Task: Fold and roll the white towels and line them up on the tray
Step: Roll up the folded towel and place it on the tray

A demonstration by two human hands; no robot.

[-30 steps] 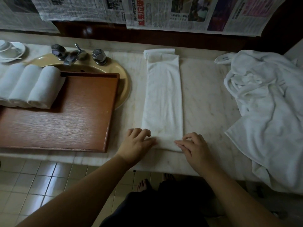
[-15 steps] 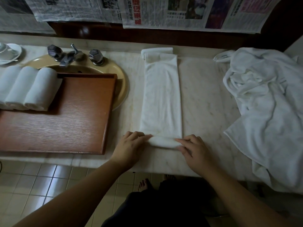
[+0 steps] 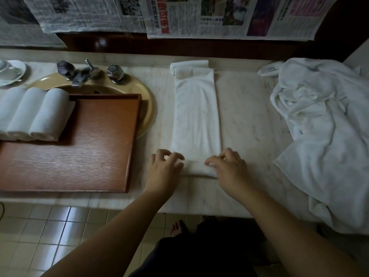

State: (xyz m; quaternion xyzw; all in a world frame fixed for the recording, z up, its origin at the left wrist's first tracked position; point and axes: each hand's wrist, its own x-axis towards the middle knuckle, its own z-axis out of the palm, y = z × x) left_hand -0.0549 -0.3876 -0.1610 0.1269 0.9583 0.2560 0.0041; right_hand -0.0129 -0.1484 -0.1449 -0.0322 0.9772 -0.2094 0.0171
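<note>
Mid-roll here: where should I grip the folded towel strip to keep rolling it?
Grip the rolled near end of the folded towel strip at its two side edges, left hand and right hand coming from the counter's front edge. The roll lies crosswise there; the flat length runs away toward the wall.

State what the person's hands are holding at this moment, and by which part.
Both the left hand and the right hand grip the folded towel by its near, partly rolled end, one hand at each side of the roll.
</note>
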